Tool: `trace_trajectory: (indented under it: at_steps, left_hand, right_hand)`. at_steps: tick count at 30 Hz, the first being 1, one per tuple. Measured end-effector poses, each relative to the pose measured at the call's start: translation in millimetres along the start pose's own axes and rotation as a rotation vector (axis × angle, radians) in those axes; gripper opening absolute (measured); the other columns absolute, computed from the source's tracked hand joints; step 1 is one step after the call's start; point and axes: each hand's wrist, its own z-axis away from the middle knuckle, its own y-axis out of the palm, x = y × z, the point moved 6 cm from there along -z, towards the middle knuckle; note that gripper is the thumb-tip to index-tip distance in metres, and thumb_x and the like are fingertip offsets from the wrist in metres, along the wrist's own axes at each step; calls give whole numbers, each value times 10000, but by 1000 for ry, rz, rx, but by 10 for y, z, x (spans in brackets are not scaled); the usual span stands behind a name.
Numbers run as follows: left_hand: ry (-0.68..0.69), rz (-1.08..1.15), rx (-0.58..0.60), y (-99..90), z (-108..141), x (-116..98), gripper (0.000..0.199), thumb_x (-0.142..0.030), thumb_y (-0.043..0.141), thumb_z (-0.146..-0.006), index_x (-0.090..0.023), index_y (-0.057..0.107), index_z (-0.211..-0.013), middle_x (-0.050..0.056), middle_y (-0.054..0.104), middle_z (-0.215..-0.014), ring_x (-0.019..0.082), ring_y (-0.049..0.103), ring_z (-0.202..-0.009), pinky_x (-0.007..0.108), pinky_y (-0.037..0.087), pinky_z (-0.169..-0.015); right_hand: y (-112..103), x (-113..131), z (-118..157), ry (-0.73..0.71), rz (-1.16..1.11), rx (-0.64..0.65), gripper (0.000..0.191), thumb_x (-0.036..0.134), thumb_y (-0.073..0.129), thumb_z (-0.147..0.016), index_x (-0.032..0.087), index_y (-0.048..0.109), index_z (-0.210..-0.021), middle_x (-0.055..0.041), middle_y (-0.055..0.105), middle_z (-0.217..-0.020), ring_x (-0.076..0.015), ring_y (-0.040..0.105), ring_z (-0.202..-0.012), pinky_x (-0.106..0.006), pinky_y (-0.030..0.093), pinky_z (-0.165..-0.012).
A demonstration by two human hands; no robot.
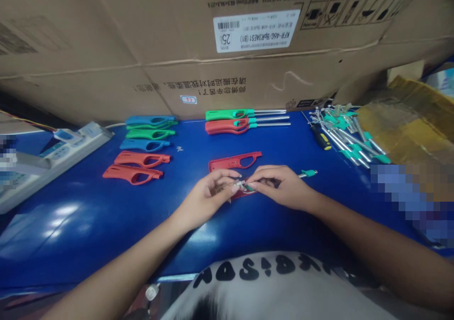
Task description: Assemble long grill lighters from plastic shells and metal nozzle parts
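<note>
My left hand (209, 197) and my right hand (283, 186) meet above the blue worktable (88, 220), pinching a small part with thin wire (246, 186) between their fingertips. A metal tube with a teal fitting (308, 173) sticks out past my right hand and seems held in it. Under my hands lies a red plastic lighter housing (234, 161), partly hidden. Further left lie several loose housing halves, including a red one (133, 174) and a blue one (144, 145). Assembled-looking green and red long lighters (229, 114) lie at the back.
A heap of metal tubes with teal fittings (349, 137) and a yellow-handled screwdriver (321, 138) lie at the right. A white power strip (67, 152) sits at the left. A large cardboard box (227, 40) stands along the table's back edge.
</note>
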Motion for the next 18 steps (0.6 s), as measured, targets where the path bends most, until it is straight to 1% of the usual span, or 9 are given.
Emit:
trace_trajectory:
  at_steps: [2,4,10,18]
  left_hand:
    - [-1,-6,19,23,4,1,433,-406,772,-829,-148,617,-1141,57,717,-939,155,651,-837,257,492,-720]
    - [0,-9,22,34,5,2,416,-405,769,-832,-142,614,-1116,51,710,-910,151,646,-819,246,483,-688]
    - [4,9,-10,19,-7,10,370,-385,757,-848,-145,606,-1086,44,719,-885,137,647,-785,238,485,-689]
    - [20,-52,-2,43,-9,3,320,-402,755,-843,-151,644,-1005,62,731,-892,160,661,-795,246,493,-657]
  right_hand:
    - [8,9,2,-23,1,9,177,245,614,-902,168,772,-922,-35,688,-814,-76,451,-553,-235,357,-517]
    - [16,16,4,-35,0,20,180,243,608,-906,174,772,-931,-33,692,-820,-78,462,-561,-234,362,-519]
    - [14,28,9,-41,3,31,174,258,619,-908,173,771,-911,-31,686,-811,-76,460,-555,-233,365,-516]
    - [9,12,3,-14,4,15,171,263,612,-903,172,756,-906,-32,672,-805,-83,468,-568,-233,371,-524]
